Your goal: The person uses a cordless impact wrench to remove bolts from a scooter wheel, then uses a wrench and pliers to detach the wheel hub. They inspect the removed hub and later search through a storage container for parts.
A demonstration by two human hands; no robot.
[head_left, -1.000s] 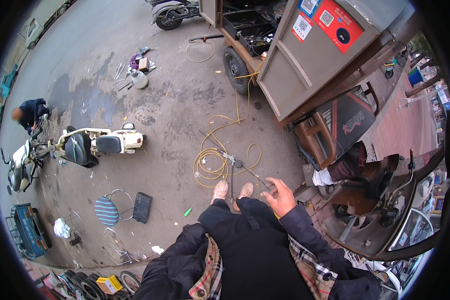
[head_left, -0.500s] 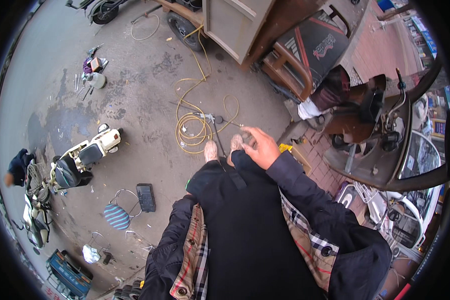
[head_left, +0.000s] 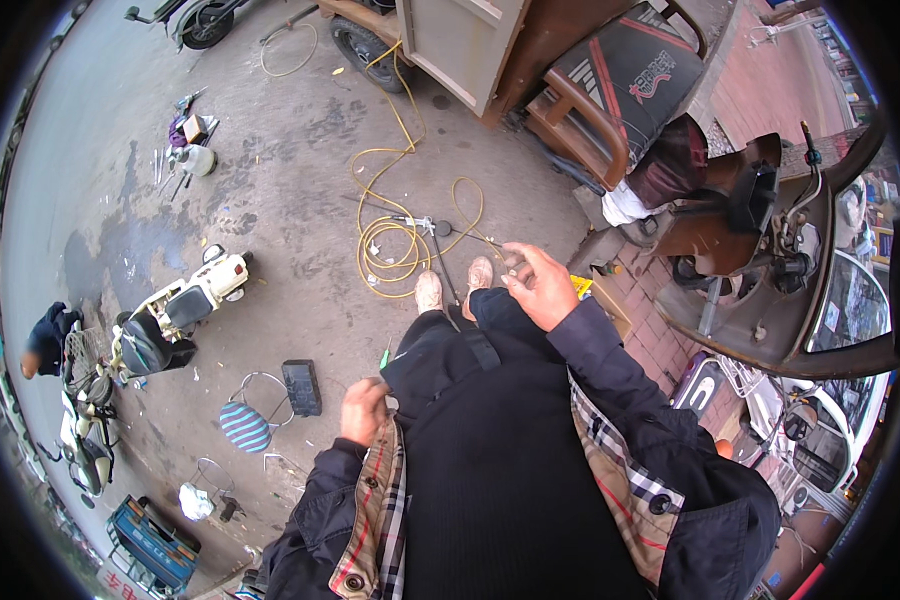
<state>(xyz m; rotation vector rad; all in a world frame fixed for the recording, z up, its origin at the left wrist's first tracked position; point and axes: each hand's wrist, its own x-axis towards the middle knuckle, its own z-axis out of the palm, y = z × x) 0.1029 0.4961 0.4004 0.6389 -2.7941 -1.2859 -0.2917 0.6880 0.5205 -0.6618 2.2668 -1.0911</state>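
My right hand (head_left: pixel 540 290) hangs in front of me above my right thigh, its fingers bent and the thumb apart from them. I see nothing held in it. My left hand (head_left: pixel 365 410) is curled beside the open edge of my dark jacket (head_left: pixel 315 515); what its fingers hold, if anything, is hidden. Close to that hand, a small green item (head_left: pixel 384 357) shows at my left thigh. On the ground past my shoes (head_left: pixel 429 291) lies a coiled yellow hose (head_left: pixel 390 297). Beside the coil rests a metal fitting (head_left: pixel 425 226) with a round dark part.
A brown cargo tricycle (head_left: pixel 580 130) stands ahead to the right. At left are a cream scooter (head_left: pixel 185 303), a striped stool (head_left: pixel 244 427) and a black box (head_left: pixel 302 387). A person (head_left: pixel 48 335) bends at the far left. Tools and a pale container (head_left: pixel 198 160) lie farther off.
My left hand has come into view by the jacket edge. The right hand has shifted slightly right and down, its fingers still apart. The whole view has moved a little.
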